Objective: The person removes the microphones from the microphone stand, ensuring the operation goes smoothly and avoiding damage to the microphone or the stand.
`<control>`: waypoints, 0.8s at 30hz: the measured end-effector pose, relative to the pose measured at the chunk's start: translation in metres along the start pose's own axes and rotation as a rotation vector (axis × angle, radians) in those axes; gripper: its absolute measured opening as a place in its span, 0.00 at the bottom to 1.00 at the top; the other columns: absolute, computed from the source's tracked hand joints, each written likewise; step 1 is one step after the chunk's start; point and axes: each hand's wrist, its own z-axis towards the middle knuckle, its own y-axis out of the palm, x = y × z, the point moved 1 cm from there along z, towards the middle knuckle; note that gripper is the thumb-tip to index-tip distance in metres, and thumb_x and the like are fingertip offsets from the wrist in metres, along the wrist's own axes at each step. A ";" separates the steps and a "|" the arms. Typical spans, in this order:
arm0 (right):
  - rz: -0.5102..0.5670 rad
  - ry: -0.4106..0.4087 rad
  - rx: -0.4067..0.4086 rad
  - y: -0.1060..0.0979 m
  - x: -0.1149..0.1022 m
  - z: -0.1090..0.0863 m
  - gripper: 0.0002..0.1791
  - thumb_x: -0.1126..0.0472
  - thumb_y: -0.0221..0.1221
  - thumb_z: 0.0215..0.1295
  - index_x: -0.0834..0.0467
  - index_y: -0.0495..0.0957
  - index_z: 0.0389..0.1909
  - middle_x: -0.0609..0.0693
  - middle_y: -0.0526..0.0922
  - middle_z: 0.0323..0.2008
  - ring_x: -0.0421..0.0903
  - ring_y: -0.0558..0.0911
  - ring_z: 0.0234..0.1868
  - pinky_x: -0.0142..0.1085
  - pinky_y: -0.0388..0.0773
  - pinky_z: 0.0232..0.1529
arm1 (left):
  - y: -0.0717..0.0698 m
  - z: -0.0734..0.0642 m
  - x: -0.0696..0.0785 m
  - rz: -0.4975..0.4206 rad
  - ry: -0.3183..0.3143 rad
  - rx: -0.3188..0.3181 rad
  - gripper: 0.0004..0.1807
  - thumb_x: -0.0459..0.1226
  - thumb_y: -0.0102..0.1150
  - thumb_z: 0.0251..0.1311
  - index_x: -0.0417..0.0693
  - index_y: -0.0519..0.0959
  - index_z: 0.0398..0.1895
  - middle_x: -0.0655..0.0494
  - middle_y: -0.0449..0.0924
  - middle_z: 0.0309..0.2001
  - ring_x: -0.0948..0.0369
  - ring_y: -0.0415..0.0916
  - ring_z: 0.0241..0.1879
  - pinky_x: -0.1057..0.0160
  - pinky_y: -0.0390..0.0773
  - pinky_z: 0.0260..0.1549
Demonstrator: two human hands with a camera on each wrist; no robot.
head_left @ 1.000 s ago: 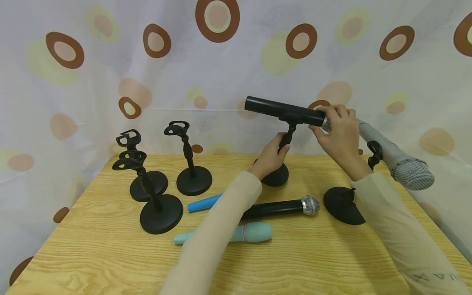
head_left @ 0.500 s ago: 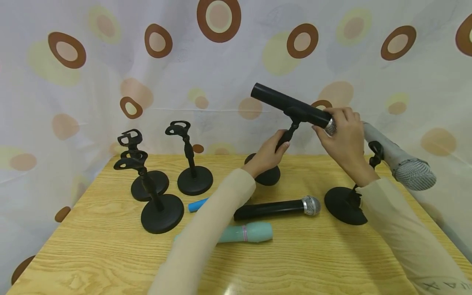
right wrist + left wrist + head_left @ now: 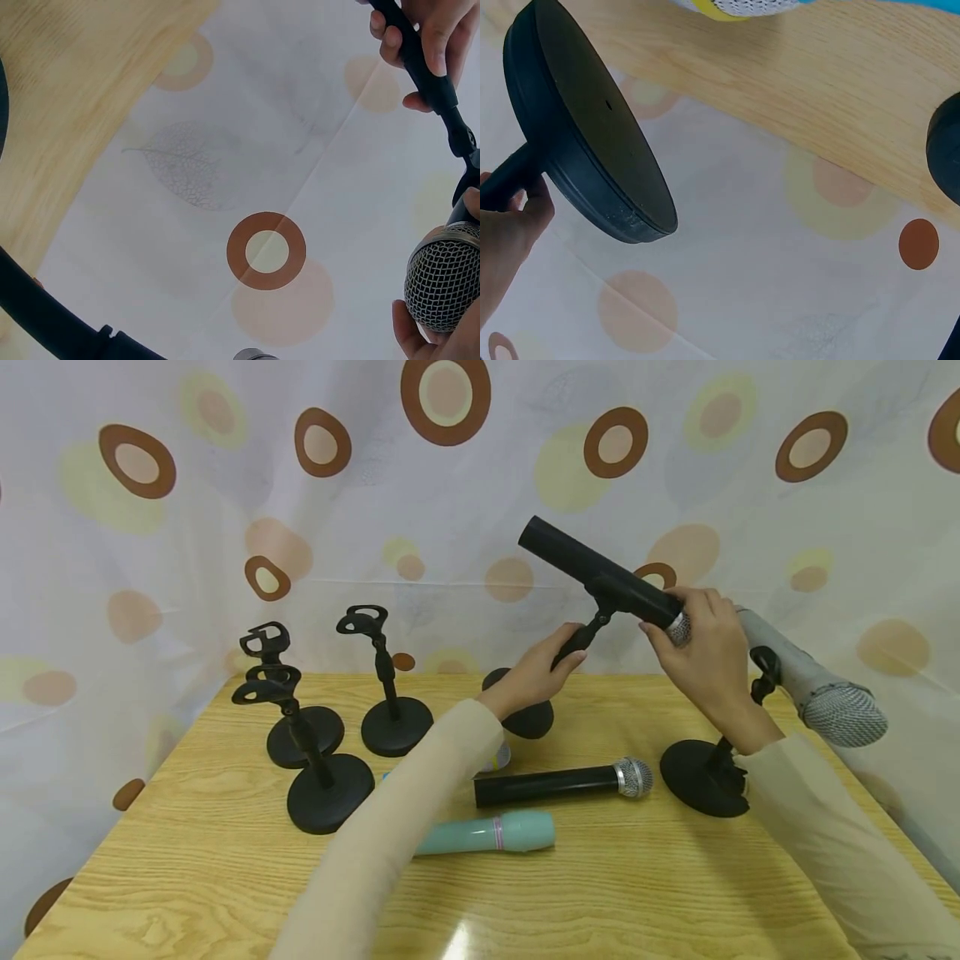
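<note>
My left hand (image 3: 536,670) grips the stem of a black tabletop microphone stand (image 3: 529,720). The stand leans, and its round base is tipped up, its underside showing in the left wrist view (image 3: 607,127). In the stand's clip sits a black microphone (image 3: 570,553), slanting down to the right. My right hand (image 3: 708,652) holds that microphone at its silver mesh head end; in the right wrist view the mesh head (image 3: 442,285) shows between the fingers.
A grey microphone (image 3: 840,710) rests in another stand (image 3: 701,777) on the right. Three stands with unfilled clips, one of them here (image 3: 396,727), stand at left. A black microphone (image 3: 555,785) and a teal one (image 3: 517,833) lie on the wooden table (image 3: 600,902); a blue one is mostly behind my left sleeve.
The held stand has tilted further, its base swinging left and up. The microphone in its clip has steepened, its tail end rising, and both hands have shifted slightly.
</note>
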 end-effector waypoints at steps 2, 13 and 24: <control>0.000 0.001 -0.009 -0.001 -0.001 -0.001 0.25 0.59 0.64 0.53 0.67 0.72 0.49 0.66 0.76 0.41 0.60 0.71 0.38 0.51 0.66 0.36 | -0.002 -0.001 0.000 0.012 0.019 -0.001 0.20 0.41 0.37 0.69 0.49 0.58 0.63 0.50 0.70 0.37 0.58 0.66 0.30 0.66 0.67 0.34; 0.006 -0.044 -0.013 -0.007 -0.009 -0.009 0.25 0.61 0.65 0.52 0.66 0.72 0.51 0.65 0.77 0.43 0.59 0.69 0.33 0.47 0.63 0.30 | -0.013 -0.011 0.004 0.062 0.059 -0.031 0.19 0.40 0.40 0.68 0.48 0.61 0.61 0.51 0.71 0.35 0.59 0.65 0.28 0.66 0.66 0.33; 0.072 -0.039 -0.024 -0.014 -0.015 -0.012 0.25 0.62 0.65 0.52 0.64 0.73 0.52 0.63 0.78 0.41 0.54 0.66 0.30 0.40 0.56 0.29 | -0.022 -0.017 0.007 0.090 0.115 -0.052 0.21 0.40 0.44 0.67 0.48 0.61 0.61 0.53 0.75 0.40 0.62 0.71 0.32 0.68 0.71 0.35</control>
